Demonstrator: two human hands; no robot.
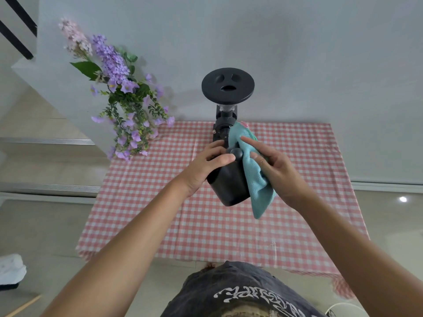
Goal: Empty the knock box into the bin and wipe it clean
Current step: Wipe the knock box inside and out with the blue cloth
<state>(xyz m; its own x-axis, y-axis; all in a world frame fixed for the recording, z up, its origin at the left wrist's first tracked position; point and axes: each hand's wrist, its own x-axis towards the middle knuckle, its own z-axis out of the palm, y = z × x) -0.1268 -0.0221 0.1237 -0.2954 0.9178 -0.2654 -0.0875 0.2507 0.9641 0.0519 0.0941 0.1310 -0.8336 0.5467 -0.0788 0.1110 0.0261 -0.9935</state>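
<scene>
The black knock box (229, 184) is held up above the checked table, tilted with its base toward me. My left hand (207, 164) grips its upper left side, thumb lying across the rounded bar end at the rim. My right hand (273, 171) presses a teal cloth (256, 179) against the box's right side, index finger stretched out over the cloth. The cloth drapes from above the rim down past the box's base. The inside of the box is hidden from me.
A black coffee grinder (227, 92) with a round lid stands at the back of the pink checked tablecloth (229, 236). Purple artificial flowers (123, 99) stand at the back left corner. A bin with a white bag (10, 271) sits on the floor at far left.
</scene>
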